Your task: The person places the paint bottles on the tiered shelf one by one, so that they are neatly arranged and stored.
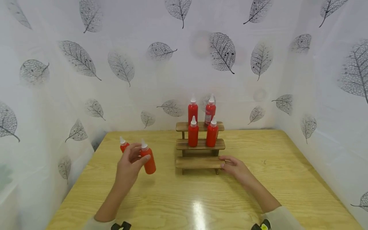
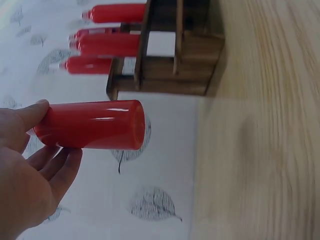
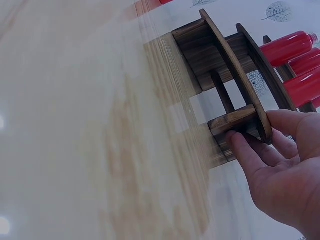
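My left hand (image 1: 129, 164) grips a red squeeze bottle (image 1: 149, 163) with a white pointed cap near its neck. The bottle tilts a little and is held above the table, its base turned toward the left wrist view. Behind that hand, a second red bottle (image 1: 124, 147) is partly hidden. At the right end of a three-step wooden rack (image 1: 198, 163), my right hand (image 1: 234, 167) pinches the lowest shelf between thumb and fingers. Two red bottles stand on the middle shelf, one of them a front bottle (image 1: 193, 135). Two more are on the top shelf, including a labelled bottle (image 1: 210, 111).
The rack's lowest shelf bears no bottle. Under everything lies a light wood-grain table (image 1: 178, 201). White sheeting (image 1: 172, 80) with dark leaf prints rises behind the table and along both sides.
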{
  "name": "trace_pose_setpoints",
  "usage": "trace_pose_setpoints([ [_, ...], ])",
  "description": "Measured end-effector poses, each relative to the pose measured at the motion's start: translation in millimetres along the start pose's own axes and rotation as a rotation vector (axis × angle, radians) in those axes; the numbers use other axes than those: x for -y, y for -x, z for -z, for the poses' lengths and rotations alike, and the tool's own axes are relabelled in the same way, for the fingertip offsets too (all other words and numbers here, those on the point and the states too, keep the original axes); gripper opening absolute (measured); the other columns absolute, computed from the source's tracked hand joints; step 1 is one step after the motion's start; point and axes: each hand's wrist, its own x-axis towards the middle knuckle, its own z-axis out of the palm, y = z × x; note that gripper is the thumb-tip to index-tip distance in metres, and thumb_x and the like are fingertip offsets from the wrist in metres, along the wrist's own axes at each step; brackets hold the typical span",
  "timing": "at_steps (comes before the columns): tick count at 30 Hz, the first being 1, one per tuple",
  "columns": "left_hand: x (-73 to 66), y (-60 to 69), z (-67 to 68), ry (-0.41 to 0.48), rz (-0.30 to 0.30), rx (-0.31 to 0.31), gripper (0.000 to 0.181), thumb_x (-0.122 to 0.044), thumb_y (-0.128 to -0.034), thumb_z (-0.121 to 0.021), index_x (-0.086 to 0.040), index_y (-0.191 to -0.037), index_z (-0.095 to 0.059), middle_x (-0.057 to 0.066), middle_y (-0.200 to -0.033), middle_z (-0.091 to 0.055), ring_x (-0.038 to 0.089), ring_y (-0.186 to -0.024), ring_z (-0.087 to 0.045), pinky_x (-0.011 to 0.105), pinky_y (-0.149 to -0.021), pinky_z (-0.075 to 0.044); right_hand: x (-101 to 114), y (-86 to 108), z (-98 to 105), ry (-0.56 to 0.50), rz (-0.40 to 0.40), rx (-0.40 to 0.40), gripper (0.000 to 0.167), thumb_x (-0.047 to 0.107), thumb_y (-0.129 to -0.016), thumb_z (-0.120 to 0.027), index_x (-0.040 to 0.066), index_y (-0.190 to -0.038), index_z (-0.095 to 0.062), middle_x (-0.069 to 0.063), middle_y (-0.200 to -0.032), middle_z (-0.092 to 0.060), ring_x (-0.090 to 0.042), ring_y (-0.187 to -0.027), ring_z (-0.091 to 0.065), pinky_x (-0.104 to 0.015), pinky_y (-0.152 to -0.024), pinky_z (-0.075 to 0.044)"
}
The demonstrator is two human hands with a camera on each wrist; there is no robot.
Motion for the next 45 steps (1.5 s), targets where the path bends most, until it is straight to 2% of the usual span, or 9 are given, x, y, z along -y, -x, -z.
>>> trace_pose_setpoints([
  [6,-10.9,-6.1,-32.8,0.043,-0.087,0.071,0.046,-0.027,-0.0894,-0.078,-0.022,-0.13,-0.057,0.003,-0.124,-0.068,0.022,-0.106,-0.064,0.03,-0.092,-0.054,1,-0.3,-1,0.005,-0.013,-0.014,0.051,0.027,-0.098,-0.066,0.006,-0.142,-0.053,-0.022,-0.15,-0.048,-0.028,-0.126,-0.06,-0.043,-0.109,-0.048],
  [13,-15.4,-15.1,-71.0,0.087,-0.16,0.145,0.044,-0.023,-0.0876,-0.08,-0.026,-0.126,-0.059,0.0,-0.122,-0.069,0.02,-0.106,-0.066,0.039,-0.092,-0.055,0,-1.0,-3,-0.006,-0.011,-0.019,0.05,0.024,-0.098,-0.067,0.004,-0.142,-0.053,-0.024,-0.148,-0.05,-0.028,-0.125,-0.06,-0.041,-0.107,-0.05],
  [20,-18.4,-22.3,-107.8,0.089,-0.249,0.227,0.047,-0.023,-0.0878,-0.079,-0.027,-0.13,-0.059,-0.002,-0.12,-0.069,0.019,-0.108,-0.066,0.044,-0.094,-0.056,-1,-0.4,0,-0.002,-0.007,-0.025,0.05,0.024,-0.098,-0.067,0.005,-0.142,-0.054,-0.023,-0.148,-0.049,-0.026,-0.124,-0.061,-0.04,-0.106,-0.051],
  [26,-22.9,-25.1,-133.3,0.096,-0.244,0.296,0.048,-0.025,-0.0899,-0.077,-0.029,-0.133,-0.057,-0.003,-0.124,-0.067,0.018,-0.112,-0.064,0.043,-0.097,-0.056,0,-0.3,-1,-0.013,-0.011,-0.034,0.049,0.024,-0.097,-0.067,0.004,-0.14,-0.055,-0.022,-0.148,-0.05,-0.024,-0.12,-0.063,-0.038,-0.104,-0.052],
  [35,-29.8,-29.7,-166.1,0.023,-0.277,0.329,0.05,-0.022,-0.0904,-0.077,-0.023,-0.136,-0.057,-0.001,-0.128,-0.067,0.016,-0.115,-0.064,0.035,-0.097,-0.056,-1,-1.2,-1,-0.004,-0.009,-0.026,0.048,0.024,-0.098,-0.066,0.004,-0.14,-0.054,-0.022,-0.145,-0.053,-0.027,-0.121,-0.063,-0.041,-0.103,-0.053],
  [45,-29.0,-34.7,-186.2,0.05,-0.231,0.375,0.048,-0.021,-0.0928,-0.074,-0.026,-0.136,-0.055,-0.003,-0.132,-0.065,0.017,-0.119,-0.061,0.04,-0.102,-0.053,0,0.2,0,-0.011,0.001,-0.015,0.05,0.023,-0.098,-0.066,0.002,-0.141,-0.053,-0.026,-0.144,-0.053,-0.027,-0.122,-0.062,-0.038,-0.101,-0.054],
])
